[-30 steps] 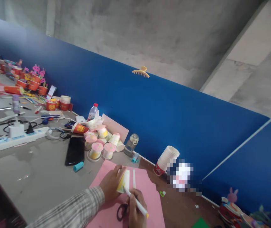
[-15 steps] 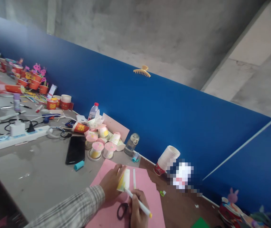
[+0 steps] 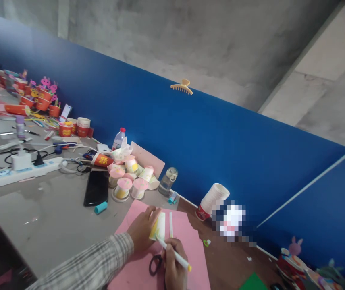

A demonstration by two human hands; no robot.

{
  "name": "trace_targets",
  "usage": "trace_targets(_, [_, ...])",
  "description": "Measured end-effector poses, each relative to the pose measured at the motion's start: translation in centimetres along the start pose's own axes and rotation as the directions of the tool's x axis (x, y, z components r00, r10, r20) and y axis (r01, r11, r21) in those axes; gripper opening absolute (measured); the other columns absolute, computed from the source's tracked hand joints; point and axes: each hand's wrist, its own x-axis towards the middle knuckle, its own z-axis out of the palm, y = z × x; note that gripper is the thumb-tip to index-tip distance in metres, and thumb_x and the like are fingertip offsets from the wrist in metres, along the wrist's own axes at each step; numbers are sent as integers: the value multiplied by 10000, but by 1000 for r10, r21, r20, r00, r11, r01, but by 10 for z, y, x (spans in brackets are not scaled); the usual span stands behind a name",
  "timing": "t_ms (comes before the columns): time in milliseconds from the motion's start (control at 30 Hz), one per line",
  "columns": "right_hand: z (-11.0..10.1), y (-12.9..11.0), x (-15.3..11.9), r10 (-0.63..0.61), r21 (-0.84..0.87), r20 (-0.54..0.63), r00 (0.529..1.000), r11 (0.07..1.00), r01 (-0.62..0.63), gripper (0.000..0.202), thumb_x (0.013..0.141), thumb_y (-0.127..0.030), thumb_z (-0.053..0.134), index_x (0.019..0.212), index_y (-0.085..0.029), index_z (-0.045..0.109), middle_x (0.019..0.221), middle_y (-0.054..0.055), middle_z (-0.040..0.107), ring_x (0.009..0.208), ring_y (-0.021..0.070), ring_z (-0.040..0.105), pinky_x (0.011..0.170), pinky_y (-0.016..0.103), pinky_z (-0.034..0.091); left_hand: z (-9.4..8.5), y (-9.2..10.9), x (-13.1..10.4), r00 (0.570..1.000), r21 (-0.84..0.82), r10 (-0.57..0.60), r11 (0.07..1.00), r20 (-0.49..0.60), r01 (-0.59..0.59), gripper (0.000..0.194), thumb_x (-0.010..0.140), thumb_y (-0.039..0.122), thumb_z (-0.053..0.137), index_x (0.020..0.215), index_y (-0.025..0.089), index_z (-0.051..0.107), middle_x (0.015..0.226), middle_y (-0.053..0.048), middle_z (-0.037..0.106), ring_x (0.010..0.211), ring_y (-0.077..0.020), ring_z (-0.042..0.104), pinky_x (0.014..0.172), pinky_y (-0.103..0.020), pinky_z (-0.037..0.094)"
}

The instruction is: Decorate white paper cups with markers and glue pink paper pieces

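The person's left sleeve (image 3: 89, 261) is long and plaid, off-white crossed by grey lines in checks, with its cuff (image 3: 125, 246) just above the bare left hand (image 3: 142, 231); the right hand (image 3: 175, 266) is bare too.

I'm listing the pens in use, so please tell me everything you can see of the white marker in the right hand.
The marker is slim and straight, with a white barrel that looks like plastic and a yellow rear end. The right hand grips it at a slant above the pink paper, rear end toward the picture's lower right. Its other end points at the white-and-yellow piece; whether they touch is too small to tell.
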Motion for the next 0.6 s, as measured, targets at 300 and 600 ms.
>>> trace_targets(300, [1, 0, 0, 13, 10, 2, 1000, 1000, -13, 196, 708, -361, 529, 624, -213, 626, 361, -74, 484, 279, 136, 425, 284, 203, 374, 2, -1, 0, 1000, 6, 8, 1000, -4, -8, 742, 692, 349, 566, 1296, 280, 141, 1240, -131, 363, 1049, -335, 480, 856, -479, 435])
trace_targets(600, [0, -5, 1, -7, -2, -10, 1000, 1000, 7, 205, 712, -351, 522, 587, -220, 618, 354, -77, 471, 276, 139, 417, 284, 210, 373, -1, 1, -1, 1000, 20, -1, 1000, 12, 1, 772, 676, 330, 580, 1297, 279, 124, 1244, -126, 359, 1067, -337, 463, 859, -465, 431])
